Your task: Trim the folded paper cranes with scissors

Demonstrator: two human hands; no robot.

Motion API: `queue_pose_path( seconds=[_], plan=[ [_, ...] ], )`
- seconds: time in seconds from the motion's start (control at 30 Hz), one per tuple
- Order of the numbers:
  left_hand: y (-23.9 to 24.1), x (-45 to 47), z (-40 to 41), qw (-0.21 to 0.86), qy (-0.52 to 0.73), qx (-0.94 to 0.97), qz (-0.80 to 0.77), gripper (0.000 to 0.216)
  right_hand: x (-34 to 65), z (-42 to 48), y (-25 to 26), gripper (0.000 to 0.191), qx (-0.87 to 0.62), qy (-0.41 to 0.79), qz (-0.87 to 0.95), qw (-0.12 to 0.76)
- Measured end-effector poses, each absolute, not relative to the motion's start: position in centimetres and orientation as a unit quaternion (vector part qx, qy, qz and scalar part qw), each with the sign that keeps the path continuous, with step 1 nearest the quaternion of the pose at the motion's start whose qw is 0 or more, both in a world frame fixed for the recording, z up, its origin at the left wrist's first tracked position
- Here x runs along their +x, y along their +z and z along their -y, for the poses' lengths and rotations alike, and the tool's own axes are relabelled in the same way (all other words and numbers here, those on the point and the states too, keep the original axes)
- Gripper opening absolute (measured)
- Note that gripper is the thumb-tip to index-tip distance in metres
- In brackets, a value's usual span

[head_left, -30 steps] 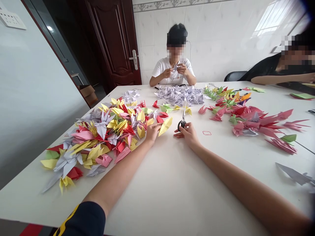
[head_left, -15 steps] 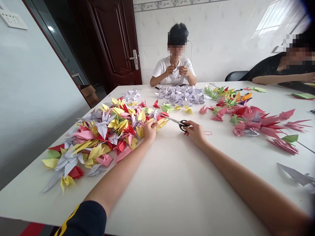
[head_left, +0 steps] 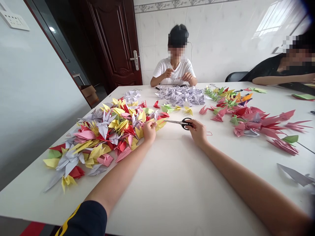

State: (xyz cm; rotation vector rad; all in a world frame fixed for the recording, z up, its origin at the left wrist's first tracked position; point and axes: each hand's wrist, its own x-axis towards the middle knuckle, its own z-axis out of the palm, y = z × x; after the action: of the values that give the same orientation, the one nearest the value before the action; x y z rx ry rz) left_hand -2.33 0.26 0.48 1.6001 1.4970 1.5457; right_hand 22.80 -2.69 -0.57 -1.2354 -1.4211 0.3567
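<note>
At the time of inspection, the person's left hand (head_left: 149, 130) lay at the edge of a heap of folded paper cranes (head_left: 108, 134). Its grip was narrow, with thumb and fingers pinched on a yellow paper crane (head_left: 160, 124) that projected toward the right hand (head_left: 198, 132). The right hand's grip was closed through the loops of a pair of black-handled scissors (head_left: 184, 123), and the blades appeared shut. The long axis of the scissors ran almost level across the view, with the tips pointing left at the yellow paper crane and ending just short of it; no contact was visible. The crane lay nearer the left hand, which held it, while the right hand stood apart, the scissors spanning most of the gap between the two.

The white counter (head_left: 172, 177) carried further lots: a pale lilac pile of cranes (head_left: 180, 95) beyond the hands, pink and red cranes (head_left: 256, 120) to the right, and a small red loop (head_left: 209, 133) just beside the right hand. A grey paper crane (head_left: 294, 173) lay near the right edge. Across the counter, a seated person (head_left: 176, 70) in a white T-shirt had both hands raised, and a second person (head_left: 273, 70) in black sat to the right with one forearm along the counter.
</note>
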Motion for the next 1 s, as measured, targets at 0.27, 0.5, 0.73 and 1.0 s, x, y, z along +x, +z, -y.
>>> queue_pose_path(
  seconds=[0.27,0.5,0.73,1.0],
  plan=[
    [0.8,-2.3,0.2,0.234,0.555,0.581,-0.548,0.012,23.0,2.4,-0.8,0.028,-0.518,0.182,0.612,0.569],
    [1.0,-2.1,0.9,0.2,0.538,0.607,-0.55,0.016,22.6,3.1,0.0,0.025,-0.525,0.142,0.639,0.543],
    [1.0,-2.1,0.8,0.185,0.534,0.617,-0.547,0.016,22.5,3.2,0.0,0.023,-0.523,0.122,0.655,0.533],
    [1.0,-2.1,0.8,0.18,0.539,0.624,-0.536,0.016,22.3,3.5,0.1,0.024,-0.519,0.109,0.663,0.529]
  ],
)
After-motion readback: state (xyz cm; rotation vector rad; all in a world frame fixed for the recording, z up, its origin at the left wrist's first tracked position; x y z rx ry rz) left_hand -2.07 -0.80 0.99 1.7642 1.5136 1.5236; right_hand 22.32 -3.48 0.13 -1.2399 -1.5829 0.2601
